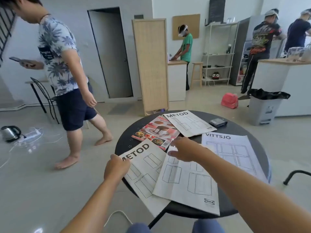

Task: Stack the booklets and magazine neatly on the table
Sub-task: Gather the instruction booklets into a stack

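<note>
Several white booklets and a colourful food magazine (156, 132) lie scattered on a round black table (262, 148). A METOD booklet (144, 172) hangs over the table's near left edge, and my left hand (116, 167) grips its top left corner. A second booklet (188, 184) overlaps it at the front middle; my right hand (185, 148) rests with spread fingers on its top edge. Another METOD booklet (190, 122) lies at the back, partly over the magazine. A VITTSJÖ booklet (234, 153) lies at the right.
A small dark box (218, 122) sits at the table's far right. A barefoot person (67, 64) with a phone stands left of the table. A kettle (10, 133) and cables lie on the floor at left. A black chair arm (296, 175) is at right, a grey bin (262, 110) beyond.
</note>
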`<state>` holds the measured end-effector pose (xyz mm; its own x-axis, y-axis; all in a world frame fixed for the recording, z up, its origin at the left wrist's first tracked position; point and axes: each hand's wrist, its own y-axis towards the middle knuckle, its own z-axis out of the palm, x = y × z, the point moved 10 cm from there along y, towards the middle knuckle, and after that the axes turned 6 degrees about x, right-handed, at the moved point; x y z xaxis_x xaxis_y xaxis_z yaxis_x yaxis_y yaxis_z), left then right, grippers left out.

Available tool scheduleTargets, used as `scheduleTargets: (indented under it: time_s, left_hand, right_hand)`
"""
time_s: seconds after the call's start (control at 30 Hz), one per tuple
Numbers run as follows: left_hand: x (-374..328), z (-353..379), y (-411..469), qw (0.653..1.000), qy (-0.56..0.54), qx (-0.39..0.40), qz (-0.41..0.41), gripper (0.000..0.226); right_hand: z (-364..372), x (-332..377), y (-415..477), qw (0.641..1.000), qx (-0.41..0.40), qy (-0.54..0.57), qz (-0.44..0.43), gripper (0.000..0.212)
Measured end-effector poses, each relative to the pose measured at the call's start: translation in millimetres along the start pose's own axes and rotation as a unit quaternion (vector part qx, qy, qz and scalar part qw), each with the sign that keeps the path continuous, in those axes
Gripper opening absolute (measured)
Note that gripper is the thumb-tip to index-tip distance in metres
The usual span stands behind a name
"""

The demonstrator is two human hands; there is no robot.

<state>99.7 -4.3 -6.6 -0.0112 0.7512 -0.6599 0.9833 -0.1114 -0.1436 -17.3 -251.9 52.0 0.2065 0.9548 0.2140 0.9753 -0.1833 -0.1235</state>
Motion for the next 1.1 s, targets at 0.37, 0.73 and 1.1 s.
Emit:
scheduleTargets:
  time_s: [0.37, 0.73, 1.1]
  left_hand:
    - [38, 6, 12, 0.997, -0.057, 0.002, -0.053, 0.039]
    - [52, 6, 18, 0.983, -0.184, 0.008, -0.021, 0.013]
    - [25, -60, 17, 0.973, -0.141, -0.176, 0.055, 0.008]
  right_hand:
    - [50, 60, 29, 0.996, 0.047, -0.018, -0.067, 0.059]
    - [61, 88, 58, 0.996, 0.049, -0.006, -0.078, 0.059]
    - [58, 97, 71, 0.992, 0.036, 0.108, -0.053, 0.076]
